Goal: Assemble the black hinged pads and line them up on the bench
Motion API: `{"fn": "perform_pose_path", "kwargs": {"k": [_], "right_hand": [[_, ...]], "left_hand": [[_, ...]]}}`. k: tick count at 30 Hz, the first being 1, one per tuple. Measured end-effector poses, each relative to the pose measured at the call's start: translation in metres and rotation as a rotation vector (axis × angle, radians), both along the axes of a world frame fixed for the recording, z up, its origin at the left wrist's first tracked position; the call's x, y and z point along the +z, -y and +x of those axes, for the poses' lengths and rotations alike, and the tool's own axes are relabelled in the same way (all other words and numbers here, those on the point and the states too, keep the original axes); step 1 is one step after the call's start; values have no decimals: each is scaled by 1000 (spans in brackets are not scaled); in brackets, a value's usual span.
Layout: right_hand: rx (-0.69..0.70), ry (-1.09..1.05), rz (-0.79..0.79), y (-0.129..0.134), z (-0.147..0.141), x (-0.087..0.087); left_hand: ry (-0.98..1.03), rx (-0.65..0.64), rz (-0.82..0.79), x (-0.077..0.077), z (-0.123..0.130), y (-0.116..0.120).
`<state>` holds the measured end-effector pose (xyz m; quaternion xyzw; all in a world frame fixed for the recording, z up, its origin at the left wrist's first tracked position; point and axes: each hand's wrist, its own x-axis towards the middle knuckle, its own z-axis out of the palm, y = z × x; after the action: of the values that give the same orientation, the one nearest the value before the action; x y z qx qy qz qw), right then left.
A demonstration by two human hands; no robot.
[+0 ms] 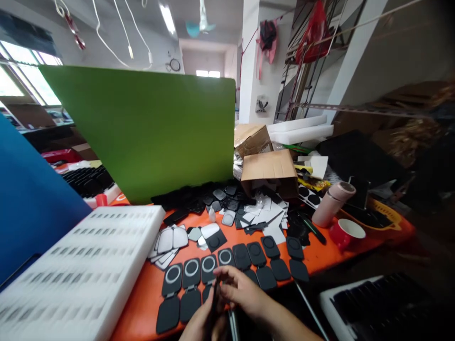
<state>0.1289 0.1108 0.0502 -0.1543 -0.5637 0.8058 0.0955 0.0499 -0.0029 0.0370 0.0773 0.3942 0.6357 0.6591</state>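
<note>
Low in the middle of the view, my left hand (pixel 201 322) grips a thin black pad (pixel 214 300), turned nearly edge-on. It looks like one of the hinged folding pads on the table, though its faces are hidden. My right hand (pixel 241 290) curls its fingers around the upper edge of the same pad. Around my hands lies a row of opened black two-panel pads. Those at the left, such as this folding pad (pixel 168 313), show a pale ring (pixel 173 273) on the upper panel. Pads farther right, like this one (pixel 279 269), have dark circles without the pale ring.
At left stands a white foam tray (pixel 142 241) with rows of slots. White and grey sheets (pixel 172 239), an open cardboard box (pixel 270 166), a pink bottle (pixel 329 206) and a red mug (pixel 339 239) occupy the orange table (pixel 137 303). A green panel (pixel 152 128) rises behind.
</note>
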Motion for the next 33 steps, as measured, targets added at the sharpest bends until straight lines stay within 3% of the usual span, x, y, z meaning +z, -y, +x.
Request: {"fn": "perform_pose_path", "kwargs": {"k": [3,7,11,15,22,27,33], "right_hand": [[35,62,-100,5,1,2],[-165,96,-162,2,2,-2],[-306,153,-86,-11,10,-9],[-311,162,-84,-17,26,-14],[-124,267,-53,-10,75,-19],[-205,370,-57,-5,119,-29],[-409,421,-216,18,186,-34]], "left_hand": [[167,-94,-55,-2,6,-4],[160,-97,-186,5,7,-4],[-15,16,-119,12,5,2],[-360,-58,15,3,6,-1],[-577,-287,71,-14,27,-7],[-843,-451,10,-27,42,-13],[-806,-720,148,-50,75,-25]]}}
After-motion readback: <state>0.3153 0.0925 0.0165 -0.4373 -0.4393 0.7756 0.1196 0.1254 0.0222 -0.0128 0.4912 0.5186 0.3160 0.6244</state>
